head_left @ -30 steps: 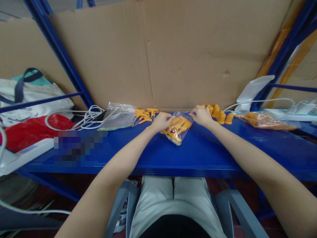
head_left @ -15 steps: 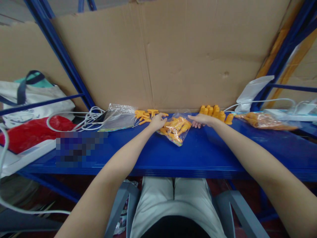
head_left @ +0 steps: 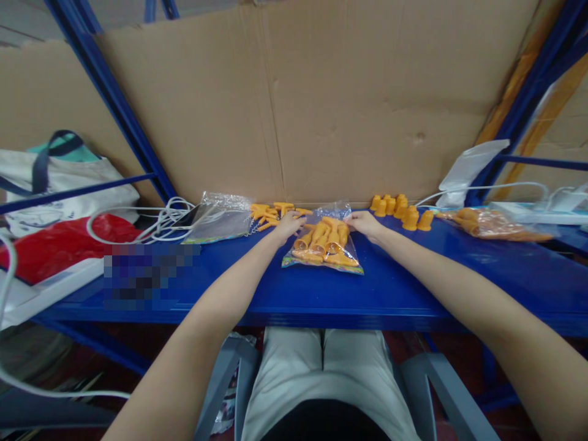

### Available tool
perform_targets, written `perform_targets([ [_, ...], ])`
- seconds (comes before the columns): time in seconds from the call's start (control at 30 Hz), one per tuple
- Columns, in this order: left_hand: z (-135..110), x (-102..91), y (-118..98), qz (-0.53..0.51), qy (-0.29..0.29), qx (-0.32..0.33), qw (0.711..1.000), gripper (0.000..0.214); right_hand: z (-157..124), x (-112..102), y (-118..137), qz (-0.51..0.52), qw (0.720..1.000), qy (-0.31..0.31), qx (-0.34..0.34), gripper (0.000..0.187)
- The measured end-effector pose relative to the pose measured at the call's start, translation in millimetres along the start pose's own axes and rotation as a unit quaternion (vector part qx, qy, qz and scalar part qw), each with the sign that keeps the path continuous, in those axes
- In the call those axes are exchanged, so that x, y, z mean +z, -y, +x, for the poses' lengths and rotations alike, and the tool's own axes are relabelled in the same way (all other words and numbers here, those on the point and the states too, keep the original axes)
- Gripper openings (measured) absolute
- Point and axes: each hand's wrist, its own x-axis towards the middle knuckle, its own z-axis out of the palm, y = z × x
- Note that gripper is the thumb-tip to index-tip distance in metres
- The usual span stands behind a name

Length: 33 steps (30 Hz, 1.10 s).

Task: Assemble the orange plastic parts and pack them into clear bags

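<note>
Head view: a clear bag (head_left: 324, 246) packed with orange plastic pieces lies flat on the blue shelf (head_left: 395, 294), near the middle of the picture and just short of the shelf's back edge, its printed bottom seam toward six o'clock and its open top toward twelve. The left hand (head_left: 288, 225) sits at the bag's ten o'clock with its fingertips pinched on the top left corner. The right hand (head_left: 365, 223) sits at two o'clock, pinched likewise on the top right corner, so the bag's mouth is stretched between the two. At eleven o'clock from the bag, just beyond the left hand, lie loose orange T-shaped pieces (head_left: 272, 212); at one o'clock, past the right hand, stands a cluster of orange caps (head_left: 400, 208). Farther toward nine o'clock lies a pile of empty clear bags (head_left: 221, 218), with a tangle of white cable (head_left: 154, 223) touching it, then a red bag (head_left: 55, 244) and a cloth tote (head_left: 64, 180). Toward three o'clock a second bag of orange parts (head_left: 487, 222) lies well apart from the hands. Brown cardboard (head_left: 331, 104) stands along the back of the shelf at twelve o'clock.
</note>
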Motion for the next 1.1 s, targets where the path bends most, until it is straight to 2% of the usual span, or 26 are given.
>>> perform_targets([
  [0.13,-5.8,-5.8,-8.6,-0.073,0.043,-0.079,0.993,0.012,4.4,8.7,-6.9,0.079,0.993,-0.039,-0.079,0.017],
  [0.37,-12.7,-9.0,-14.4,-0.174,0.081,-0.102,0.976,0.018,6.6,12.3,-13.6,0.118,0.984,-0.028,-0.128,0.024],
  [0.53,-11.3,-6.6,-10.2,-0.184,0.075,-0.107,0.974,0.014,0.6,15.6,-12.4,0.140,0.988,0.010,-0.059,0.022],
  [0.63,-9.5,-6.6,-7.7,-0.179,0.080,-0.105,0.975,0.014,-2.0,16.8,-11.1,0.152,0.988,0.008,-0.017,0.022],
  [0.8,-6.6,-8.3,-6.2,-0.176,0.083,-0.107,0.975,0.025,-4.1,16.5,-7.9,0.166,0.986,-0.011,0.010,0.024],
  [1.1,1.3,-9.9,-9.2,-0.146,0.100,-0.128,0.976,0.026,0.3,17.0,-3.8,0.125,0.991,-0.028,0.045,0.035],
])
